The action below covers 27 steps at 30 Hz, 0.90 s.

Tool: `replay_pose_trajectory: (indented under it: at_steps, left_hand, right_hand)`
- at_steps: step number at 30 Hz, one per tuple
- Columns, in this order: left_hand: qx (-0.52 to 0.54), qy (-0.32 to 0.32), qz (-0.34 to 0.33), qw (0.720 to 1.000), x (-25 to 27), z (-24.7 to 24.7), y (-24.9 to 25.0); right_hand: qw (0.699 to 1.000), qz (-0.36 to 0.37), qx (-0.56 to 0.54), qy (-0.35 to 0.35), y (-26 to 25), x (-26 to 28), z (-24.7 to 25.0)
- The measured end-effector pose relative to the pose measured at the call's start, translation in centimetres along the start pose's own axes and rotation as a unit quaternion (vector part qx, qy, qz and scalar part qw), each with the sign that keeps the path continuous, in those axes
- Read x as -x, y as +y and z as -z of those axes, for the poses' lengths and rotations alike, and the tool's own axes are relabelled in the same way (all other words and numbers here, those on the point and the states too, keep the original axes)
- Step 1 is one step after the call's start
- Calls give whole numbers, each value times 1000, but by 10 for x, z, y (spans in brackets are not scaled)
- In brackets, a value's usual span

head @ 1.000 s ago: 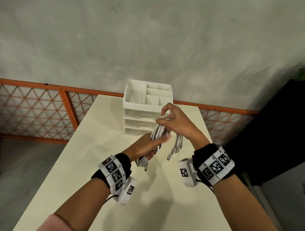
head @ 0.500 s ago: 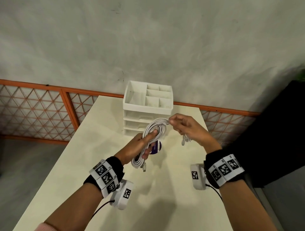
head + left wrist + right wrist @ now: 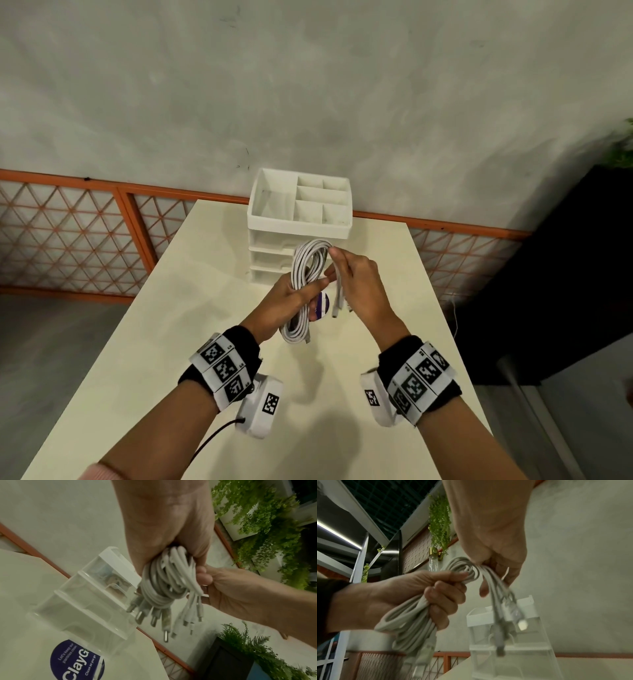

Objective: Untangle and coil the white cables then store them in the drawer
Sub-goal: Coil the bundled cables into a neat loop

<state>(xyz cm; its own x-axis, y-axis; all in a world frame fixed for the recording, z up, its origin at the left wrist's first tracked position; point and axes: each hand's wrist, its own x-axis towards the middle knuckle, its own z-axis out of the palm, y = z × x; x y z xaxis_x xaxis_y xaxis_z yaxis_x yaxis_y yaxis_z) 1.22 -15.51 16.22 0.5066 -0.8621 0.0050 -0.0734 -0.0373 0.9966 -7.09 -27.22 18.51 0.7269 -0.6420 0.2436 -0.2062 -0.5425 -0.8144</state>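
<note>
- Currently the left hand [image 3: 291,301] grips the white cables [image 3: 306,270] mid-coil, above the table.
- Beside it, the right hand [image 3: 356,284] pinches the loose ends; wrap them snugly.
- Drawer unit [image 3: 301,219] waits just beyond.

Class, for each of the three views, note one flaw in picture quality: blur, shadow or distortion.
Head view: wide-angle bending of the orange railing; hand shadows fall on the table. Left wrist view: the sticker reads sharp, the plants smear. Right wrist view: the dangling cable plugs blur.
</note>
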Motion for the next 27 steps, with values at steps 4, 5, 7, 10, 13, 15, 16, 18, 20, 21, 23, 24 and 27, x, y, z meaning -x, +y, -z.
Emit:
replay_pose_trajectory:
  at_steps: [4, 5, 7, 10, 13, 15, 16, 18, 20, 21, 23, 24, 27]
  left_hand:
    - [26, -1, -5, 1000, 0, 2, -5]
    - [33, -1, -10, 999, -1, 2, -5]
    - [35, 0, -23, 999, -3, 3, -7]
    - [30, -9, -36, 999, -3, 2, -7]
    - [32, -28, -37, 998, -3, 3, -7]
    - [29, -37, -40, 998, -2, 3, -6]
    - [28, -43, -44, 998, -2, 4, -5]
    - [26, -61, -47, 997, -3, 8, -5]
    - [26, -88, -31, 995, -4, 12, -4]
    - [21, -101, -21, 994, -4, 15, -4]
    - [14, -119, -1, 993, -4, 18, -2]
    - [12, -122, 6, 992, -3, 19, -1]
    - [-16, -120, 22, 992, -3, 24, -5]
  right_hand:
    - [994, 35, 70, -79, -9, 2, 3]
    - [991, 43, 89, -90, -9, 2, 2]
    - [990, 40, 99, -95, -10, 2, 1]
    - [992, 15, 88, -86, -12, -1, 0]
    - [994, -4, 89, -69, -17, 0, 1]
    - [994, -12, 89, -66, -18, 0, -1]
    - [994, -20, 78, -70, -19, 0, -1]
    - [994, -41, 55, -89, -17, -1, -3]
    - [990, -59, 40, -119, -17, -1, -4]
    - [989, -64, 25, -135, -17, -1, -4]
    - [987, -59, 19, -147, -16, 0, -4]
    - [988, -50, 34, -143, -15, 0, -3]
    - [989, -23, 47, -141, -12, -1, 1]
